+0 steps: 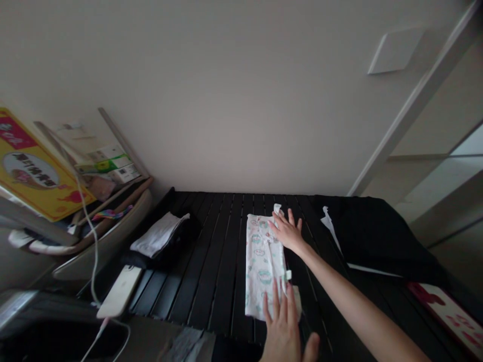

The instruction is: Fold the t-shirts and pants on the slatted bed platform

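A white cloth (256, 266) printed with green and pink figures lies folded into a long rectangle on the black slatted table (211, 281). It looks like a small garment, with a little white tag at its right edge. My right hand (289, 231) rests flat on its far right corner, fingers spread. Closer to me, my left hand (283, 322) lies palm down over the near right part, its fingers stretched out and the thumb apart. Both hands cover parts of the cloth's right side.
Left on the table are folded grey and black cloths (160, 235) and a white phone (119, 291) with a cable. A black cloth (377, 236) lies right, near a red-and-white item (449, 311). A basket (139, 206) and yellow package (33, 166) stand far left; a wall (241, 100) rises behind.
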`<action>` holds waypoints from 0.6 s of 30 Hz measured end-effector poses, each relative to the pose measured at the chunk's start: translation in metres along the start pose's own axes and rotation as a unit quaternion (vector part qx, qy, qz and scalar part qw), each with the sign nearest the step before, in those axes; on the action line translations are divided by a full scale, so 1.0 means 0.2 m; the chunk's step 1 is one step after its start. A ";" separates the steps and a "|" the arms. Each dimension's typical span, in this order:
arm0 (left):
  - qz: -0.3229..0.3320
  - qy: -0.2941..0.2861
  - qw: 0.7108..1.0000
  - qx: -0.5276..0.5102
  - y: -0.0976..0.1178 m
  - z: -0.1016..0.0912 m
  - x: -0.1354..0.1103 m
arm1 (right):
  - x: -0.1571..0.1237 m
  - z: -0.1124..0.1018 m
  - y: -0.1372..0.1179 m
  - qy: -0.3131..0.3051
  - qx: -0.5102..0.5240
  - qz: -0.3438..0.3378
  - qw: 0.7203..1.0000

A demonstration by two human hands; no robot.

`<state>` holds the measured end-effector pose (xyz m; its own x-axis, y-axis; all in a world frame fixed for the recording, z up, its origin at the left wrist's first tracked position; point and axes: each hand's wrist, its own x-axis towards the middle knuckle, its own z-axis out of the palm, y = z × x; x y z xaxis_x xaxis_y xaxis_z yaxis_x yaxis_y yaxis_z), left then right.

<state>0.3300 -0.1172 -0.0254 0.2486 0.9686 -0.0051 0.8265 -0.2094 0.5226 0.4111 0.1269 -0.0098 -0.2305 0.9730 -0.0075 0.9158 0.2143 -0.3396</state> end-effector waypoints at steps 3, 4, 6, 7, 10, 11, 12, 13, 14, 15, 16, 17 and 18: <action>-0.104 0.079 0.990 0.061 -0.08 0.11 -0.13 | 0.03 0.05 -0.10 -0.003 0.062 -0.039 0.997; -0.120 0.093 0.985 0.080 -0.10 0.14 -0.17 | 0.03 0.07 -0.10 0.011 0.074 -0.040 0.996; -0.117 0.103 0.982 0.106 -0.15 0.17 -0.21 | 0.01 0.13 -0.07 0.044 0.079 -0.025 0.996; -0.107 0.102 0.982 0.114 -0.17 0.16 -0.21 | -0.02 0.15 -0.04 0.054 0.072 -0.019 0.996; -0.052 0.072 0.989 0.119 -0.24 0.07 -0.19 | -0.14 0.19 0.05 0.041 0.042 -0.050 0.997; -0.033 0.060 0.991 0.116 -0.26 0.03 -0.17 | -0.19 0.20 0.08 0.027 0.034 -0.077 0.996; -0.018 0.052 0.992 0.113 -0.28 -0.02 -0.16 | -0.25 0.19 0.10 0.010 0.030 -0.109 0.994; -0.008 0.047 0.993 0.110 -0.30 -0.06 -0.14 | -0.32 0.18 0.12 -0.010 0.030 -0.141 0.990; -0.005 0.047 0.993 0.107 -0.31 -0.10 -0.12 | -0.38 0.17 0.12 -0.036 0.032 -0.172 0.984; -0.007 0.050 0.993 0.105 -0.32 -0.14 -0.10 | -0.45 0.16 0.12 -0.066 0.037 -0.200 0.977; -0.008 0.051 0.993 0.103 -0.33 -0.17 -0.08 | -0.52 0.13 0.12 -0.099 0.044 -0.224 0.969; -0.010 0.051 0.994 0.100 -0.34 -0.20 -0.07 | -0.58 0.11 0.11 -0.133 0.053 -0.242 0.960; -0.008 0.044 0.994 0.096 -0.35 -0.23 -0.05 | -0.64 0.08 0.10 -0.166 0.063 -0.257 0.950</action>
<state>0.2468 -0.1057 -0.0227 0.1969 0.9781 0.0678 0.9128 -0.2081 0.3513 0.4536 0.0045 -0.0299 -0.7473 0.6570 -0.0998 0.6121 0.6221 -0.4882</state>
